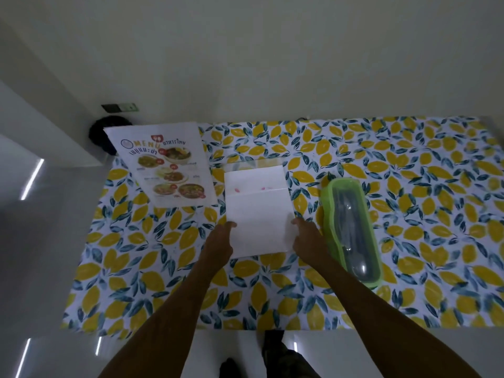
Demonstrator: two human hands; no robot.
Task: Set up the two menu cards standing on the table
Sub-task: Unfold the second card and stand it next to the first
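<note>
Nearest the camera, two bare forearms reach out over a table (pixel 81 271) covered in a lemon-print cloth. The left hand (pixel 218 242) pinches the near-left edge of a white card (pixel 259 211), thumb on top and fingers hidden beneath. The right hand (pixel 306 234) takes the near-right edge the same way; its fingertips press at the rim, but whether they close fully around it cannot be told.

The white card lies in the middle of the table, blank side up, with a crease across it and what looks like a clear holder or sleeve showing at its far edge. It is probably light, thin and slightly springy, so it would bend or slide on the cloth if pushed. Taking it by both side edges, as now, looks the safest hold; raising it by one corner could buckle it.

Just right of the card sits a long green box (pixel 351 236) with a clear lid, holding cutlery; a spoon bowl shows at its near end.

Farther off, at the far left, the printed menu (pixel 163 162) stands tilted back, photos of dishes facing the person. Behind it lies a dark object (pixel 102 135), unclear.
</note>
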